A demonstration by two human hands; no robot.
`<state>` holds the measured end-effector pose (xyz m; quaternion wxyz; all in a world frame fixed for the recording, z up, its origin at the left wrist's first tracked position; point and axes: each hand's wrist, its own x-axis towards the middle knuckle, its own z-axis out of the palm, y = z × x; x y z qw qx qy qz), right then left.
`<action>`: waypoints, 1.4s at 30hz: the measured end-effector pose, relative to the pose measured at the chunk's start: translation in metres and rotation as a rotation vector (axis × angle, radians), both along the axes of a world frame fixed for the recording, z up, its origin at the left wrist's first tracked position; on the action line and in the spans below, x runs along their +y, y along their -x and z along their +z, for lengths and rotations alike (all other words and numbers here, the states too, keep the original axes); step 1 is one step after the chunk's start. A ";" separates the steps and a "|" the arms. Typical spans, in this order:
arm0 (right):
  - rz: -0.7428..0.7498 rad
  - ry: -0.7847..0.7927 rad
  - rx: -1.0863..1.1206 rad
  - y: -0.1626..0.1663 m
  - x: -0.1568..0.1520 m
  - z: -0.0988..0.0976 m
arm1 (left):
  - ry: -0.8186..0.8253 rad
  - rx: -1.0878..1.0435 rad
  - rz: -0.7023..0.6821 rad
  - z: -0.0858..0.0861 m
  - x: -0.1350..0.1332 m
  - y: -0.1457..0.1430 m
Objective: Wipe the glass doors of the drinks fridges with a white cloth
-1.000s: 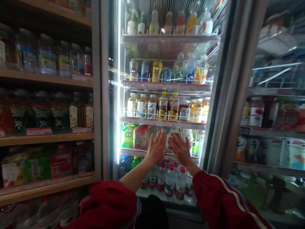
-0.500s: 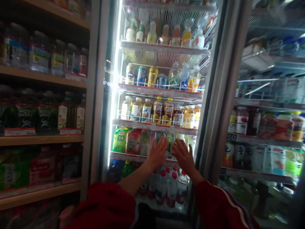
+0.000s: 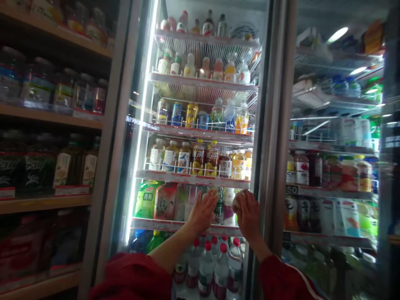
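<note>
My left hand [image 3: 204, 211] is raised in front of the lit drinks fridge [image 3: 190, 178], with its fingers stretched out and palm toward the glass. Whether it touches the glass I cannot tell. My right hand [image 3: 250, 214] is at the right side of the same pane, near the metal door frame [image 3: 275, 125]. Its fingers are bent over a pale crumpled cloth [image 3: 239, 200], partly hidden by them. Behind the hands, a green carton-like bottle [image 3: 146, 199] and a red one [image 3: 164, 202] stand on a lower shelf.
Wooden shelves [image 3: 46, 203] with several bottles stand in shadow on the left. A second glass-fronted fridge [image 3: 328, 192] full of drinks is on the right. Red-capped bottles [image 3: 205, 266] stand at the bottom of the middle fridge.
My hands have moved apart: the right hand with the cloth has shifted right toward the door frame. The view has tilted up, showing the top shelf.
</note>
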<state>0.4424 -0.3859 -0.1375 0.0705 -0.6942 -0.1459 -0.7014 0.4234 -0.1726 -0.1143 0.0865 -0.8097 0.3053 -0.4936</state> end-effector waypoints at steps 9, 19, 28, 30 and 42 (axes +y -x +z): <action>0.087 -0.231 -0.183 -0.024 0.026 0.095 | 0.157 -0.167 -0.193 0.043 0.025 0.000; 0.481 -0.226 0.117 -0.006 0.123 0.113 | 0.141 -0.272 -0.280 0.098 0.014 -0.025; 0.351 -0.242 -0.144 -0.011 0.098 0.115 | 0.158 -0.452 -0.240 0.101 0.016 -0.036; 0.199 -0.151 -0.128 -0.018 0.096 0.110 | 0.165 -0.454 -0.212 0.102 0.041 -0.034; 0.044 0.083 -0.005 -0.020 0.102 0.097 | 0.037 -0.349 -0.171 0.070 0.061 -0.027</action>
